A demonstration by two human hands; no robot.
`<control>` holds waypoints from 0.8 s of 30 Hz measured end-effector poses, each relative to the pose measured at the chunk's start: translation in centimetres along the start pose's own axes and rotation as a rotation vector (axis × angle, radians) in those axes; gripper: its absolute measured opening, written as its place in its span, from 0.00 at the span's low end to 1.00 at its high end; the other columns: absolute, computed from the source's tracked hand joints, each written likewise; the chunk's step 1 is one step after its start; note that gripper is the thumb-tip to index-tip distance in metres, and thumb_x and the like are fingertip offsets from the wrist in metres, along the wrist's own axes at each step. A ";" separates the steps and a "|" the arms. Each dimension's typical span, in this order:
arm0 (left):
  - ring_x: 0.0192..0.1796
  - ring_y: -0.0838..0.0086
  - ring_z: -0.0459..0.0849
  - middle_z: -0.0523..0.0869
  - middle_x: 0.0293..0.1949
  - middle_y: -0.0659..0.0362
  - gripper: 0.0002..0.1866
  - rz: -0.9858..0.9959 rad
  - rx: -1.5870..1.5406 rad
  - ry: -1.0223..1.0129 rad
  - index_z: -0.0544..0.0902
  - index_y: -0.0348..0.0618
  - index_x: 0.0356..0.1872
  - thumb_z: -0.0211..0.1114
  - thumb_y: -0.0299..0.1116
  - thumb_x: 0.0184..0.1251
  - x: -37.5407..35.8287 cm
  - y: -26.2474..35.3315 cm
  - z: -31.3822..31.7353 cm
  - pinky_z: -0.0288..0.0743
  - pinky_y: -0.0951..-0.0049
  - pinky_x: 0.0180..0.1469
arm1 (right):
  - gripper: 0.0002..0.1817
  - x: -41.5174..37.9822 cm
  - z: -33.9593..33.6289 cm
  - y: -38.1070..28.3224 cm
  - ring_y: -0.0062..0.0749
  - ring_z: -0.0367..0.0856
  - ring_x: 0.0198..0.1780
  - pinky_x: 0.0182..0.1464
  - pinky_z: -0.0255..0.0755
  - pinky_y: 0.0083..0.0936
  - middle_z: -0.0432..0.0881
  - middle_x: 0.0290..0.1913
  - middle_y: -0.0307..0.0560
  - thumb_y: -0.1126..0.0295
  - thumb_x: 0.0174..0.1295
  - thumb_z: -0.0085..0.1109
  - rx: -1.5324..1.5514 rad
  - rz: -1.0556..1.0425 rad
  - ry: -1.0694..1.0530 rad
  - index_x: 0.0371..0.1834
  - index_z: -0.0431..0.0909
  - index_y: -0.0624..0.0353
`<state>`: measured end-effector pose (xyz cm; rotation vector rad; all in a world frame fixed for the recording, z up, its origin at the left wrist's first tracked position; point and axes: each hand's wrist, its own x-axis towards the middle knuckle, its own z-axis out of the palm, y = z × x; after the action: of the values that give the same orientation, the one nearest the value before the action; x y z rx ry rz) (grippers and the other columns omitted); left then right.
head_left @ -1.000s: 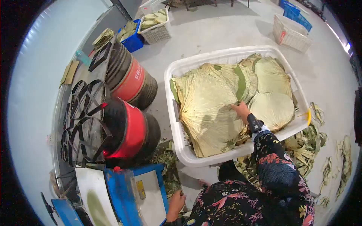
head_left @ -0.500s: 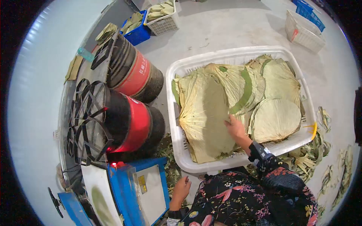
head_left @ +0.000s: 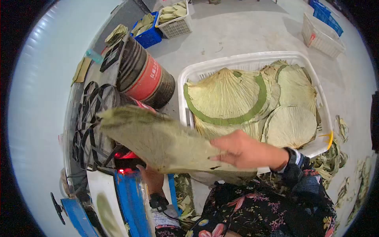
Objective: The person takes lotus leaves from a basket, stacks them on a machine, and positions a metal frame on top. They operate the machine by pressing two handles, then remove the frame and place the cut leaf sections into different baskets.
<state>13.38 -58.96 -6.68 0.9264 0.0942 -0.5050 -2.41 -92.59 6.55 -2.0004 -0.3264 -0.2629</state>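
My right hand (head_left: 252, 150) pinches the near end of a large, pale-green dried leaf (head_left: 173, 144), lifted and stretched leftward. Under the leaf's lower edge is my left hand (head_left: 153, 179), with its fingers partly hidden by the leaf, so its grip cannot be made out. The leaf hangs over a blue-and-white machine (head_left: 132, 205) that shows a red light. Behind it stands a big white plastic basket (head_left: 237, 59) holding stacked dried leaves. On its left pile, a fan-shaped leaf (head_left: 225, 93) has a dark-green curved edge.
A black-and-red drum (head_left: 148, 83) stands left of the basket; another is mostly covered by the leaf. Black metal rings (head_left: 92, 130) lie at the left. Leaf-filled blue (head_left: 149, 37) and white crates (head_left: 175, 27) sit farther back. Leaf scraps (head_left: 335, 158) litter the right floor.
My right hand has lifted a leaf out of the basket and swung it left over the machine. My left hand has moved left and up to the leaf. A green-edged leaf now shows on the pile.
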 end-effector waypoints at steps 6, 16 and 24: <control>0.60 0.60 0.72 0.74 0.57 0.51 0.46 -0.055 0.162 0.138 0.67 0.36 0.61 0.52 0.69 0.55 -5.4 -1.6 0.2 0.65 0.54 0.61 | 0.21 4.8 -2.7 3.6 0.20 0.78 0.41 0.47 0.71 0.21 0.84 0.42 0.43 0.76 0.57 0.61 0.339 0.189 -0.100 0.55 0.72 0.65; 0.45 0.67 0.82 0.80 0.48 0.53 0.26 0.336 0.261 0.353 0.71 0.33 0.54 0.63 0.19 0.50 -11.2 3.0 4.1 0.79 0.69 0.45 | 0.30 13.7 4.2 0.9 0.53 0.75 0.47 0.52 0.68 0.36 0.78 0.44 0.57 0.71 0.52 0.63 -0.302 0.043 -0.093 0.59 0.64 0.62; 0.47 0.62 0.81 0.80 0.47 0.54 0.29 0.895 0.042 0.556 0.71 0.40 0.56 0.64 0.23 0.46 -19.9 10.4 -1.7 0.76 0.61 0.51 | 0.36 5.0 26.2 -6.3 0.47 0.65 0.64 0.65 0.58 0.38 0.66 0.61 0.60 0.64 0.54 0.63 0.334 -0.083 -0.563 0.65 0.57 0.61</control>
<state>0.85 -45.08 5.77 1.0237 0.1577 0.5877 1.25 -65.81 2.16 -1.6987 -0.7578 0.2986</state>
